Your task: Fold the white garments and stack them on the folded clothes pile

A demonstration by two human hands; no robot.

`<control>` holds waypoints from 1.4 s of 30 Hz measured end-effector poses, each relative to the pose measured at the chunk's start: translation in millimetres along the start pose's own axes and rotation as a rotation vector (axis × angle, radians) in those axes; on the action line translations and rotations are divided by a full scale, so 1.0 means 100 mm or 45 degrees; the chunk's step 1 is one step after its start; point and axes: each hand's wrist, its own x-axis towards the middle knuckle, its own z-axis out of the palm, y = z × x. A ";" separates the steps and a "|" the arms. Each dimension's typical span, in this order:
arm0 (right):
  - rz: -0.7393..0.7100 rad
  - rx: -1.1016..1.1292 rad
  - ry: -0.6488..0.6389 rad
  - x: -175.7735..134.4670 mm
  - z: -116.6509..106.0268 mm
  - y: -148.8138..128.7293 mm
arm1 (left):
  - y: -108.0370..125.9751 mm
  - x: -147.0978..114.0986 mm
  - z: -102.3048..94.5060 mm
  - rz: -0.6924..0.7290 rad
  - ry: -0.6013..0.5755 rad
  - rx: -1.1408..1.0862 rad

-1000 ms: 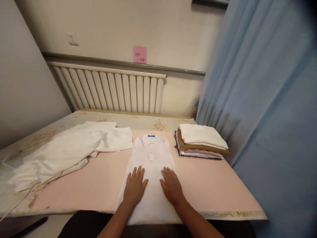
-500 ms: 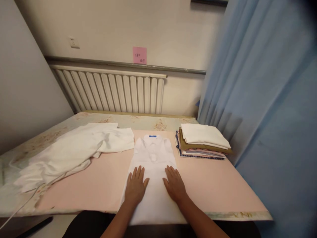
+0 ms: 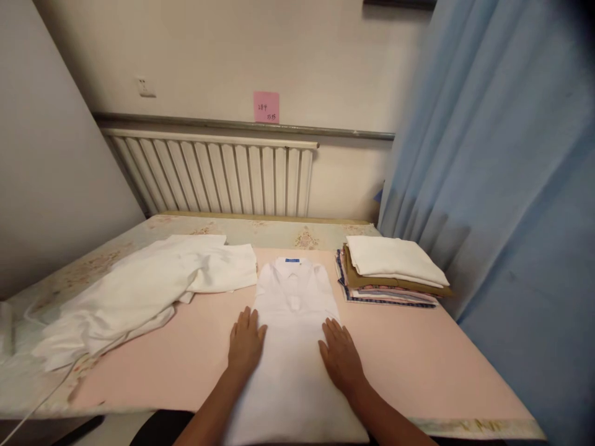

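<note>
A white collared shirt [image 3: 294, 353] lies face up in front of me, its sides folded in, with a blue label inside the collar. Its lower end reaches the table's front edge. My left hand [image 3: 245, 341] rests flat at the shirt's left side, fingers stretched forward and thumb toward the cloth. On the right side, my right hand [image 3: 341, 353] lies open over the shirt's edge, fingers pointing away from me. Neither hand grips anything.
A rumpled white garment [image 3: 153, 291] spreads over the left of the pink-covered table [image 3: 409, 359]. Several folded garments form a stack [image 3: 397, 263] at the right. A blue curtain [image 3: 511, 186] hangs beside it; a radiator [image 3: 223, 176] stands behind. A cord [image 3: 41, 399] trails at the left.
Both hands have moved outward from the shirt's front to its side edges. The shirt's lower end appears nearer to me, and the view has shifted slightly.
</note>
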 end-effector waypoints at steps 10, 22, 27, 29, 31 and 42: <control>-0.005 -0.068 -0.055 0.03 0.00 0.01 | -0.52 0.87 0.17 0.212 0.000 0.077; 0.016 -0.037 -0.104 0.05 -0.04 0.03 | -0.69 1.62 0.36 0.102 0.118 0.060; 0.025 -0.038 -0.126 0.07 -0.07 0.02 | -0.61 1.78 0.31 -0.128 0.190 0.022; 0.029 -0.024 -0.120 0.07 -0.07 0.02 | -0.57 1.78 0.28 -0.150 0.161 -0.011; 0.035 -0.005 -0.111 0.07 -0.07 0.02 | -0.55 1.74 0.23 -0.141 0.100 -0.059; 0.035 0.003 -0.124 0.06 -0.08 0.01 | -0.28 1.97 0.26 -0.433 -0.440 -0.439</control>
